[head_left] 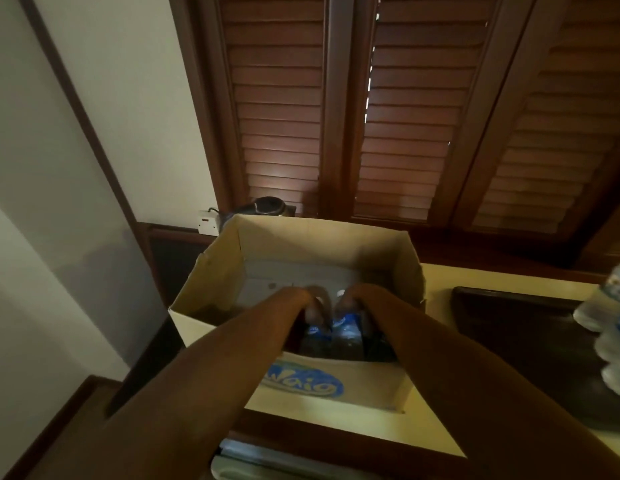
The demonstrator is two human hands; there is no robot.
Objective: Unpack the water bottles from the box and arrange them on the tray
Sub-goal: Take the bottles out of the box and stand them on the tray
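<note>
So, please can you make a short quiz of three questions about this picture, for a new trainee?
1. True or false: both hands reach inside the cardboard box.
2. Where is the dark tray? A) right of the box B) inside it
3. What colour are the labels on the bottles in the box?

Key: 1 true: left hand and right hand are at the bottle tops. 2 A. 3 blue.
</note>
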